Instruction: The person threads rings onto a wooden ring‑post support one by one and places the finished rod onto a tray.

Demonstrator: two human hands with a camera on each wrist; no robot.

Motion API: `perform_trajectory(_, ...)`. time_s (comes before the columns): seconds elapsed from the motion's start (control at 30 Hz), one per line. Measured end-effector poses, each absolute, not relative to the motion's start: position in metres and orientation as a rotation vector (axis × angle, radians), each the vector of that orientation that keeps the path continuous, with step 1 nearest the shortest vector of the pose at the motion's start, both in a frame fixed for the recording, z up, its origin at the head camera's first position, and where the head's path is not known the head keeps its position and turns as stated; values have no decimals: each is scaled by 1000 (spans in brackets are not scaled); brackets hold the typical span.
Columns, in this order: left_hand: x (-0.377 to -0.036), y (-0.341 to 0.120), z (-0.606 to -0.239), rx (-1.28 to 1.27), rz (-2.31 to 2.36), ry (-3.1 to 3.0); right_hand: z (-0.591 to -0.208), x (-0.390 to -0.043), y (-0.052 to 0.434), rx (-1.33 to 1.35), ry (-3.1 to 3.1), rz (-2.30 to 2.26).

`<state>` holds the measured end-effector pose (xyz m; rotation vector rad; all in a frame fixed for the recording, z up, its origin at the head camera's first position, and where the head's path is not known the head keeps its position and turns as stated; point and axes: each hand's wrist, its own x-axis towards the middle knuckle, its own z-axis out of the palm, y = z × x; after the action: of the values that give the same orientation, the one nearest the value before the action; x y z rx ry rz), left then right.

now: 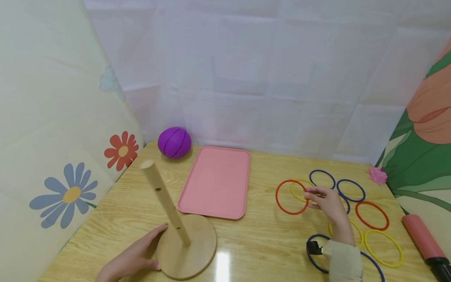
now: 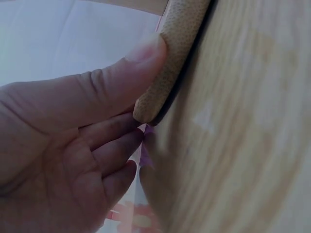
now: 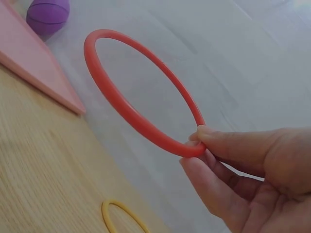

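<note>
Two hands: our right hand [image 1: 327, 201] pinches one red ring [image 1: 291, 197] near the table's [image 1: 267, 243] right side; our left hand [image 1: 132, 258] grips the peg stand's base [image 1: 192, 250] at the front-left edge.
Loose rings: one red, three yellow, four blue.
Tray [image 1: 216, 182]: one, pink.
Ball [image 1: 174, 142]: one, purple, back-left corner.

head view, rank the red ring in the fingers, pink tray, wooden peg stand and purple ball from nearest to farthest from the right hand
From the right hand:
1. Red ring, pinched in its fingers, just to its left.
2. Pink tray, mid-table, further left.
3. Wooden peg stand, front left, its base held by the left hand.
4. Purple ball, back left corner by the curtain.
</note>
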<state>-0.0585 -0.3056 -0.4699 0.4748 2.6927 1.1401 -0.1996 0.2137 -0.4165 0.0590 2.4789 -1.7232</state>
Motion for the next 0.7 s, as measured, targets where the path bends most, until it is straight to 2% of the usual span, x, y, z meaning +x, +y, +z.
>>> perform_trajectory(0.13, -59, -301, -473, 588, 1185, 2732, -416, -199, 214, 52, 2483, -1722)
perform_trajectory(0.7, -69, -279, -470, 628, 1162, 2703, -402, -195, 209, 100, 2446, -1806)
